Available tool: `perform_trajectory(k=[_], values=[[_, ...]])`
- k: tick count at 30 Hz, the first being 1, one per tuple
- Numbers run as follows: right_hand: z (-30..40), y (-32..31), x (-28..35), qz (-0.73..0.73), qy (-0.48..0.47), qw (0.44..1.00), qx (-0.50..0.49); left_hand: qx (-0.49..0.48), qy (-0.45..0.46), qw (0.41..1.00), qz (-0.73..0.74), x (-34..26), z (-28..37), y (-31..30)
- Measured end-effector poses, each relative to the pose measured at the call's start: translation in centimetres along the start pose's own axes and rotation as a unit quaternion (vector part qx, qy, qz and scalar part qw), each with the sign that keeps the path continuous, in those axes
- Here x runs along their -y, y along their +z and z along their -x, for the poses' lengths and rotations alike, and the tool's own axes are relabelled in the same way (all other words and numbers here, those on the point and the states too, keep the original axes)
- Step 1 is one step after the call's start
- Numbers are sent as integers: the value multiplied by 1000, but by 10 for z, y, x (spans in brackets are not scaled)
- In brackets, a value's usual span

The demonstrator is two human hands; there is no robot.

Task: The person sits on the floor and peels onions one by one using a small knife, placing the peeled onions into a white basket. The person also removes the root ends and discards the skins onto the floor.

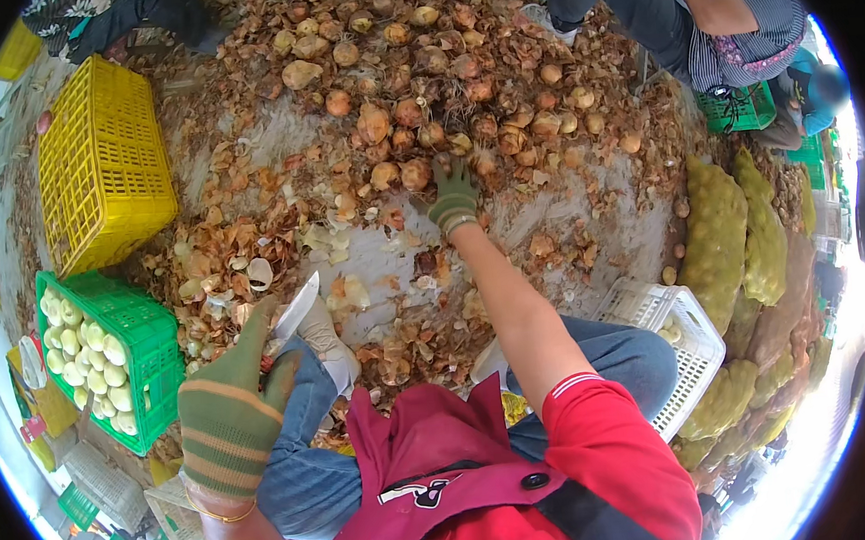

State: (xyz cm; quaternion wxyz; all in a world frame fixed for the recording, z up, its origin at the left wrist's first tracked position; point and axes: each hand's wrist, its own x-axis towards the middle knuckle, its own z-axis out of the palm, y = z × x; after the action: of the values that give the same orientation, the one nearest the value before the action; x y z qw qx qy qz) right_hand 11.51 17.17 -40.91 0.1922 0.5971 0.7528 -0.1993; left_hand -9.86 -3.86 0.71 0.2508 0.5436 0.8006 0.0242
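Note:
My left hand [233,408], in a green and tan striped knit glove, grips a knife [298,308] whose blade points up and to the right. My right arm reaches forward, and my right hand [455,193], gloved alike, is at the near edge of a heap of unpeeled onions [430,131]. Its fingertips touch or lie beside onions; whether they close on one cannot be told. An onion [416,174] lies just left of those fingers. Loose onion skins [223,239] cover much of the floor. To the left, a green plastic crate [116,315] holds peeled onions [92,346].
A yellow plastic crate [131,152] stands at the left. At the right are a white plastic crate [697,349] with peeled onions and filled mesh sacks [712,235]. A person [738,15] sits at the upper right; another person's dark clothing [136,16] shows at the upper left.

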Motion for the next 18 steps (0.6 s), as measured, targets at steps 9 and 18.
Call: perform_trajectory(k=[9,18], values=[[27,-37,-44,-124,5,981,-147,-16,-2,1000,19,-2,5,5],[-32,-27,-160,-231,172,958,14,44,-17,999,-2,-13,-2,1]])
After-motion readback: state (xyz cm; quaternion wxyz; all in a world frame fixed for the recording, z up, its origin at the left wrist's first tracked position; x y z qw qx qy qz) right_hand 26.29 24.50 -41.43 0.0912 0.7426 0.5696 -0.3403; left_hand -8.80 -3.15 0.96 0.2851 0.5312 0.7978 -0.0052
